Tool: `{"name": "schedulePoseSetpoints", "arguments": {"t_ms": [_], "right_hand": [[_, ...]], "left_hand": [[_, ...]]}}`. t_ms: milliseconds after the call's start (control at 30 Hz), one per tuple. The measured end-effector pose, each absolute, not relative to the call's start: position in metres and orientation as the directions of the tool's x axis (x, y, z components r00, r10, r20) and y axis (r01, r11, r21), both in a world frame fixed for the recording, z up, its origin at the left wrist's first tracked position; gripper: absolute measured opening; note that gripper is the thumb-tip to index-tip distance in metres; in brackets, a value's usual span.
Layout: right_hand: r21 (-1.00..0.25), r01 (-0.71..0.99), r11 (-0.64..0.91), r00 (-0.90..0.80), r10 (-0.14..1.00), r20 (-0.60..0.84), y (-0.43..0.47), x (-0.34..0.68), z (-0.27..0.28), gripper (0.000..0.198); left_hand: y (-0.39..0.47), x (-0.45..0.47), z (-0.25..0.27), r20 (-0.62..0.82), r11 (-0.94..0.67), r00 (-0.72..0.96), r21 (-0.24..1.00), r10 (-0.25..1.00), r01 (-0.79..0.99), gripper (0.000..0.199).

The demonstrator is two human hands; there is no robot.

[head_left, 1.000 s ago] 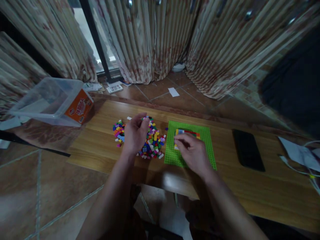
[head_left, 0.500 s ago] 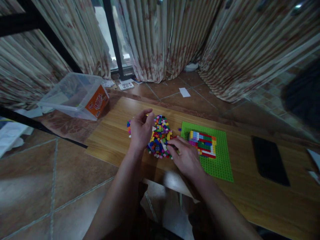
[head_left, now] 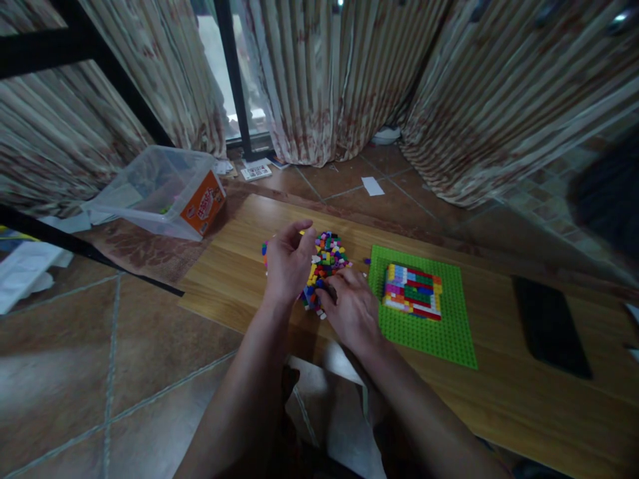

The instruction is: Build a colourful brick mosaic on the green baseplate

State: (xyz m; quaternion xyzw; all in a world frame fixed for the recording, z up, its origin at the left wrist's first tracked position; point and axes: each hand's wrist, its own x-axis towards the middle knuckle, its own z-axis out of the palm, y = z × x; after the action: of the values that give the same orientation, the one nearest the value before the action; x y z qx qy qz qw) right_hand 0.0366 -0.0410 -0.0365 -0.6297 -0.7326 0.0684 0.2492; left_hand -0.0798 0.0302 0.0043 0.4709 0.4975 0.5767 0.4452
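Note:
A heap of small mixed-colour building bricks [head_left: 332, 251] lies on the wooden table between my hands. My left hand [head_left: 288, 266] hovers at the heap's left side, fingers loosely curved and the thumb apart from them; I make out nothing held. Over the heap's near right part is my right hand [head_left: 353, 309], fingers bent and thumb apart, their tips among the bricks beside a blue one. Right of it, a green baseplate [head_left: 434, 346] carries a flat rectangular build of multicoloured bricks [head_left: 414, 293]. Part of the heap is hidden behind my hands.
A dark flat tablet-like object [head_left: 552, 326] lies on the table [head_left: 239, 266] at the right. A clear plastic bin [head_left: 164, 189] with an orange label stands beyond the table's left end. Curtains [head_left: 309, 86] hang behind, with papers [head_left: 372, 185] on the floor.
My right hand has moved left, away from the baseplate and further over the brick heap. My left hand keeps nearly the same pose. The whole view has shifted slightly.

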Motion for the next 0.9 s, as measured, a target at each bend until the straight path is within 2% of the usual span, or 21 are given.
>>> {"name": "schedulePoseSetpoints", "arguments": {"t_ms": [167, 267, 400, 467, 600, 767, 900], "right_hand": [[-0.462, 0.869, 0.177, -0.057, 0.963, 0.262, -0.037, 0.033, -0.034, 0.009], [-0.571, 0.804, 0.168, 0.006, 0.957, 0.289, -0.034, 0.041, -0.028, 0.009], [-0.837, 0.543, 0.071, 0.219, 0.950, 0.223, -0.031, 0.068, -0.018, 0.011], [-0.923, 0.383, 0.045, 0.302, 0.938, 0.171, -0.030, 0.088, -0.014, 0.016], [-0.970, 0.243, 0.002, 0.440, 0.891, 0.112, -0.032, 0.129, -0.008, 0.026], [-0.981, 0.193, 0.014, 0.388, 0.917, 0.090, -0.044, 0.177, -0.003, 0.019], [-0.972, 0.230, -0.045, 0.387, 0.921, 0.049, -0.055, 0.208, -0.005, 0.025]], "left_hand": [[0.030, -0.081, 0.003, 0.107, -0.116, -0.149, 0.992, 0.983, -0.056, 0.025], [0.030, -0.080, 0.003, 0.091, -0.100, -0.144, 0.993, 0.985, -0.055, 0.025], [0.030, -0.079, 0.002, 0.095, -0.093, -0.089, 0.995, 0.991, 0.025, 0.025], [0.029, -0.077, 0.000, 0.119, -0.115, -0.040, 0.990, 0.992, 0.083, 0.024], [0.027, -0.072, -0.006, 0.130, -0.136, 0.046, 0.976, 0.990, 0.170, 0.027], [0.020, -0.056, -0.010, 0.115, -0.156, 0.160, 0.949, 0.980, 0.273, 0.028], [0.007, -0.036, -0.011, 0.099, -0.208, 0.334, 0.928, 0.937, 0.309, 0.027]]}}
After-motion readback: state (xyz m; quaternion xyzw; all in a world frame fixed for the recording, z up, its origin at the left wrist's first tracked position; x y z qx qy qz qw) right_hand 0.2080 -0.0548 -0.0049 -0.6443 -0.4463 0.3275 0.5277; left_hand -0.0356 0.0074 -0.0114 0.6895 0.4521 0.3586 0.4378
